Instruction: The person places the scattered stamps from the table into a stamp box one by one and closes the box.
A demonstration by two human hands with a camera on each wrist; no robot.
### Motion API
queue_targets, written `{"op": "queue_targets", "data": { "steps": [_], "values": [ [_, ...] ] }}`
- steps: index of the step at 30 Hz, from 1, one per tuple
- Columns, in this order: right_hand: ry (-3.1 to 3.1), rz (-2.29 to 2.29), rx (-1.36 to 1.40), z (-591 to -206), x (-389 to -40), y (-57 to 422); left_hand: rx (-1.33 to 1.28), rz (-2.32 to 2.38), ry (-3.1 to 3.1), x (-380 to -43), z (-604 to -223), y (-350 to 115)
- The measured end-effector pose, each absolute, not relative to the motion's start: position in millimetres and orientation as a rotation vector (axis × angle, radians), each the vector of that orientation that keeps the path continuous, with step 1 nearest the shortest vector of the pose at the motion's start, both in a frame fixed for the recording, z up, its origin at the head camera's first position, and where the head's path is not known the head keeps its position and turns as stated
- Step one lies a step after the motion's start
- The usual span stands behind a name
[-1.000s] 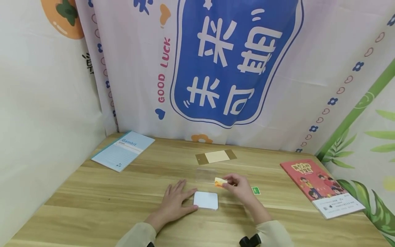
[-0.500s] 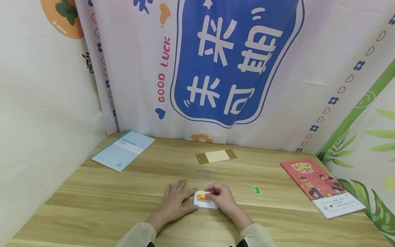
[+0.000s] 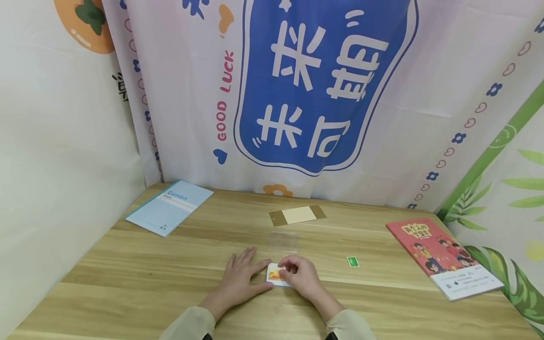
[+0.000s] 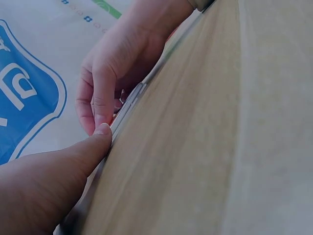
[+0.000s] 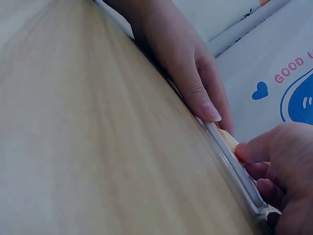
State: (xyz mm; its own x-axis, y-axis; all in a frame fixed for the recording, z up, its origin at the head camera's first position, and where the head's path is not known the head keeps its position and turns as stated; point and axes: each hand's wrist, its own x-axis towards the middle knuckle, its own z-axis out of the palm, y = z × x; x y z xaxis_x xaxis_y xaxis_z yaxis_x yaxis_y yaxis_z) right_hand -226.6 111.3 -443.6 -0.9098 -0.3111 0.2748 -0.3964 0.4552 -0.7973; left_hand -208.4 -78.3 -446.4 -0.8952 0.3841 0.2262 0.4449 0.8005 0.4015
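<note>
My left hand [image 3: 240, 278] lies on the table with its fingers spread. Its thumb touches the left edge of a thin white rectangular block [image 3: 277, 284] with rounded corners. Over that block, my right hand [image 3: 303, 277] pinches a small yellow-and-orange picture card [image 3: 275, 273] between thumb and fingers. The card lies close along the top of the block, its right part hidden by the fingers. In the right wrist view, the block [image 5: 237, 169] shows edge-on with the right thumb on the card. The left wrist view shows both hands meeting at the block [image 4: 128, 106].
A clear flat plastic piece [image 3: 284, 241] lies just behind the block. To the right is a small green stamp-like piece [image 3: 352, 261]. Farther back sits a brown-and-cream card [image 3: 298, 216]. A blue notebook [image 3: 170, 208] lies left, a red book [image 3: 442, 257] right.
My right hand has carried the picture card leftward from beside the clear piece onto the white block, then shifted it slightly lower. My left hand has stayed in place.
</note>
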Motion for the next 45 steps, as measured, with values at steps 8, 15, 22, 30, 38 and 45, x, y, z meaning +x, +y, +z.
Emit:
{"op": "queue_targets", "data": {
  "steps": [8, 15, 22, 30, 38, 45],
  "values": [
    [-2.627, 1.303, 0.639, -445.9, -227.6, 112.7, -0.658, -0.677, -2.852, -208.2, -445.2, -77.3],
    [-2.614, 1.349, 0.627, -444.7, -227.9, 113.3, -0.66, -0.684, -2.846, -209.7, -447.9, -77.3],
    [-2.562, 1.547, 0.552, -430.2, -226.8, 118.9, -0.669, -0.695, -2.816, -209.8, -447.2, -76.3],
    [-2.587, 1.524, 0.361, -408.7, -238.3, 174.7, -0.674, -0.694, -2.792, -208.9, -449.0, -78.0],
    [-2.64, 1.458, 0.165, -415.2, -247.5, 246.3, -0.66, -0.694, -2.799, -207.4, -448.5, -81.2],
    [-2.575, 1.48, -0.031, -441.8, -246.3, 281.0, -0.677, -0.714, -2.808, -207.1, -448.5, -79.7]
  ]
}}
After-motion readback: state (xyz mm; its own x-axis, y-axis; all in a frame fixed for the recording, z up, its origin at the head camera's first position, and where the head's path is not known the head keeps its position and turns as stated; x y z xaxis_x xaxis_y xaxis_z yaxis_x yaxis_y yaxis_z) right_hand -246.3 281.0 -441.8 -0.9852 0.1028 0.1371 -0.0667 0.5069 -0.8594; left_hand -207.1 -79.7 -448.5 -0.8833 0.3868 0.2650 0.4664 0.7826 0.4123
